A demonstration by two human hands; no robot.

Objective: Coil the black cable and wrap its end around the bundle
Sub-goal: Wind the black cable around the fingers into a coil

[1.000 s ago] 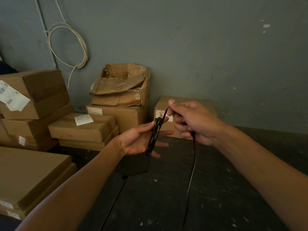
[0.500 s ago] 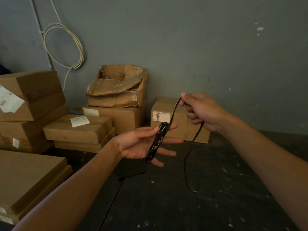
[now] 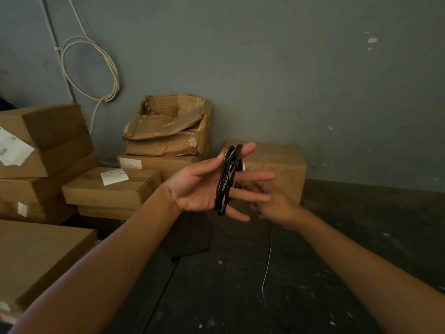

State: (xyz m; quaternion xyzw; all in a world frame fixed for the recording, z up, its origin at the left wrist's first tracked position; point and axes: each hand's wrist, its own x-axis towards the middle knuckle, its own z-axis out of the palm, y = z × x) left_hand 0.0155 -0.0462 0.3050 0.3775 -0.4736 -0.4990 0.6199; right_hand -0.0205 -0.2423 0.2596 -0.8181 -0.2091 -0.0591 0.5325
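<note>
Cable (image 3: 225, 182) looped in several turns round spread fingers of left hand (image 3: 204, 189), palm open and upturned, held over dark floor (image 3: 361, 237) in front of cardboard boxes (image 3: 272, 165). Right hand (image 3: 272, 203) blurred just behind left fingers, grip not readable; loose tail (image 3: 267, 266) hanging down from it toward floor. Coiling turns apparently not finished: best to keep left fingers stiff and apart, feed each turn snug beside the last with even tension, leave enough tail for the final wrap.

Head view, probably near hands (image 3: 216, 189)
</note>
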